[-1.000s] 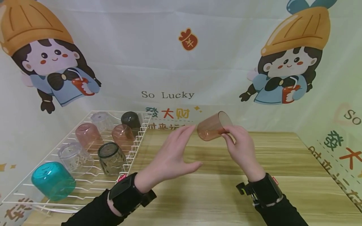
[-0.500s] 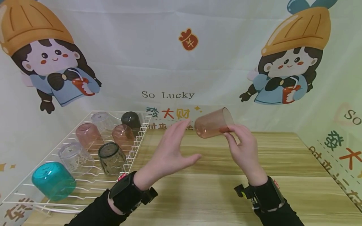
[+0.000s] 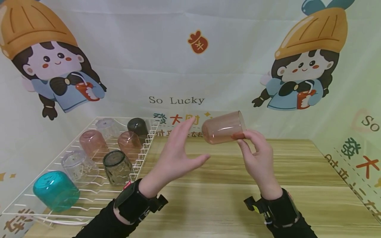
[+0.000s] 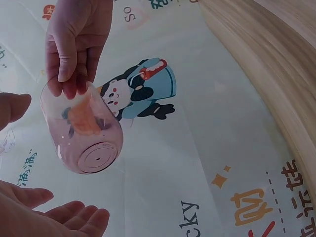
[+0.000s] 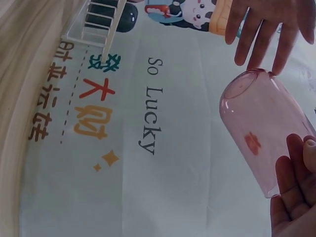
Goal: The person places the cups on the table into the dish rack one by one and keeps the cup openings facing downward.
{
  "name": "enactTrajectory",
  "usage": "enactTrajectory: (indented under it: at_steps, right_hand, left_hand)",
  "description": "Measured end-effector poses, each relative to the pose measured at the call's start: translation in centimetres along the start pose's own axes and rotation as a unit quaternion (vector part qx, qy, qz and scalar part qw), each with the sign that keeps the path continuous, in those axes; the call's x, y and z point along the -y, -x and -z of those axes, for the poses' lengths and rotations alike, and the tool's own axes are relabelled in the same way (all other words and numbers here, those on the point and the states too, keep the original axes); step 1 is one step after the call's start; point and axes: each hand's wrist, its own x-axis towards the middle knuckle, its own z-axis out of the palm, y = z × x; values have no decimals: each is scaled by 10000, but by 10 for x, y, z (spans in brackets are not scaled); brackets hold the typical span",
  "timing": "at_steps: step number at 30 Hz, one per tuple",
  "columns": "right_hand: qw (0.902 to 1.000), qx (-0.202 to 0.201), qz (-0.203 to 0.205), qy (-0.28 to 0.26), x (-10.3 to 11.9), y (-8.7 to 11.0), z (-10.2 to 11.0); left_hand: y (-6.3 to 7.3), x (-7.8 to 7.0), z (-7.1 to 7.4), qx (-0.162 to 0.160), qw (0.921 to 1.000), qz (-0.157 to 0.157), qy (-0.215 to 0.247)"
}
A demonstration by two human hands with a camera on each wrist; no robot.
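Note:
A clear pink cup is held in the air above the table, tipped on its side with its base toward the left. My right hand pinches its rim between thumb and fingers; in the right wrist view a fingertip shows through the wall of the cup. Close to the cup's base, my left hand is spread with the thumb apart, holding nothing. The left wrist view shows a gap between the left fingers and the cup.
At the left stands a white wire rack bearing several upside-down cups, among them a teal cup, a ribbed grey glass and a black cup. Behind the wooden table hangs a printed cloth.
The cup has risen slightly and turned nearer to horizontal in my right hand. My left hand has drifted a little to the left and up, still spread.

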Motion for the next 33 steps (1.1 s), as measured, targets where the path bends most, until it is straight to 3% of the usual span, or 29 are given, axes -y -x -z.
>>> enactTrajectory:
  at_steps: [7,11,23,33]
  right_hand:
    - [9920,-4,-614,-1104,11,2,-2]
    - [9856,-108,-757,-1511,15,3,-2]
    - [9700,-205,-1436,-1953,24,6,-3]
    - [9620,-131,-1464,-2303,28,13,-9]
  left_hand:
    - [-1,-3,1,-79,9989,312,343]
    - [-1,-5,1,-95,9977,431,520]
    - [-3,-7,-2,-372,9942,317,963]
    - [-4,-8,-7,-387,9882,183,1469]
